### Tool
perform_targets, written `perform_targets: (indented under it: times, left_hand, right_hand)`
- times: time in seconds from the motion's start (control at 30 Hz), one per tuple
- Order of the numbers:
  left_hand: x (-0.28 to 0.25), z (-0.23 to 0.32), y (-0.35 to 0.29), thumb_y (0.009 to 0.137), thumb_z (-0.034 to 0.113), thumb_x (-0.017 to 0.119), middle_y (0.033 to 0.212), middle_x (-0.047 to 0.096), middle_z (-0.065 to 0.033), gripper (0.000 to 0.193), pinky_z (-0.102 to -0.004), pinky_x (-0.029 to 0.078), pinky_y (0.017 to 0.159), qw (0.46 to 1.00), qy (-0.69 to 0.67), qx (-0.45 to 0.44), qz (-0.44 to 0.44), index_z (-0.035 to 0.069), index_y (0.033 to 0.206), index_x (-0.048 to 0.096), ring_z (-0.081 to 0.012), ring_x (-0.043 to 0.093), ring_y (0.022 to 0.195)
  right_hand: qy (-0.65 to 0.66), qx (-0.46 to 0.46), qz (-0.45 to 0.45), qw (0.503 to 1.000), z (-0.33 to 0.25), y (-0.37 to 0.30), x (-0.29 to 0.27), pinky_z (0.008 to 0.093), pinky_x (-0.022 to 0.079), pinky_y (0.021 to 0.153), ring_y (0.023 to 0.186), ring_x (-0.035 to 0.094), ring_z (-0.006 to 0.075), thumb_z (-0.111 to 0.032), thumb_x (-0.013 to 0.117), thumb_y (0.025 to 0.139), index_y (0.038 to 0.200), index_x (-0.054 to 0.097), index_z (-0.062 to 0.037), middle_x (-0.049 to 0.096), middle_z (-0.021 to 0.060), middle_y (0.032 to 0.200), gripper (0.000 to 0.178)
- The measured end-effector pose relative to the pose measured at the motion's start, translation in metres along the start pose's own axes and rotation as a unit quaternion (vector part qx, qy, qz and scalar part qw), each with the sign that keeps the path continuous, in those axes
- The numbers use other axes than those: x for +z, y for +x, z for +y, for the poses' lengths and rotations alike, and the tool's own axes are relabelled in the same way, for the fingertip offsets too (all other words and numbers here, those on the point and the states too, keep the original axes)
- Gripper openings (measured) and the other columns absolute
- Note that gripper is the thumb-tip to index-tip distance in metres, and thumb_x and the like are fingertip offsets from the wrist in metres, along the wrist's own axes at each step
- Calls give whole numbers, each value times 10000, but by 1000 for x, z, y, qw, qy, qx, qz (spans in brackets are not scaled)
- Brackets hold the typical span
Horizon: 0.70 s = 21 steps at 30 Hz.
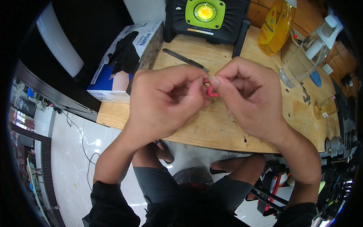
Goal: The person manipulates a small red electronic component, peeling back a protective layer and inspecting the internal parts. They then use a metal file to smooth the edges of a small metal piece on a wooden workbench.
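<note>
From where I stand, the two hands nearly meet at the centre: the left hand and the right hand each pinch, thumb to finger, on a small red piece caught between their fingertips. Much of it is hidden, so I can't tell how firm the hold is. The grip looks slight to me; if one side pulls harder or a fingertip slides, the piece could spring loose and skip off among the dark crumbs on the worktop. Should it jump toward six o'clock, the front edge lies that way, with the person's legs and the tiled floor below, where it might be hard to find. The slim grey knife lies between ten and eleven, near enough for knuckles to brush if the left hand swings outward, and the glove box at ten hems that side in further. The work light closes off twelve; the yellow bottle stands between one and two, the clear pump bottle past two. The easiest room seems to be toward four o'clock, over bare wood.
</note>
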<state>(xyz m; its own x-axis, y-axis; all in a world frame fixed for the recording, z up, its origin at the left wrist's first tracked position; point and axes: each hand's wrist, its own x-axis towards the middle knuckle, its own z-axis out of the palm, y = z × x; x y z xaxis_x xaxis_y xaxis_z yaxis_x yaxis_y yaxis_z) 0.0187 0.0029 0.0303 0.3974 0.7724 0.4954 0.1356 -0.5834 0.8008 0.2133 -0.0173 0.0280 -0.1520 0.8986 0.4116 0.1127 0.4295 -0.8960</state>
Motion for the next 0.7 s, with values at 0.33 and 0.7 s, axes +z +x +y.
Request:
perform_targets:
  times: [0.33, 0.7]
  left_hand:
    - [-3, -7, -1, 981, -5, 624, 903, 762, -128, 166, -283, 632, 783, 996, -81, -26, -23, -91, 1080, 725, -185, 771, 842]
    - [-7, -12, -3, 951, 10, 633, 923, 772, -115, 174, -302, 636, 799, 992, -120, -2, 27, -54, 1084, 726, -197, 780, 846]
  right_hand:
    - [-1, -43, -3, 999, 8, 0, 0, 175, 400, 501, 633, 591, -22, -11, 674, 971, 886, 653, 40, 680, 7, 731, 101]
    - [4, -17, 9, 1000, -1, 0, 0, 178, 329, 473, 580, 518, -45, -10, 671, 973, 887, 649, 27, 623, -33, 678, 96]
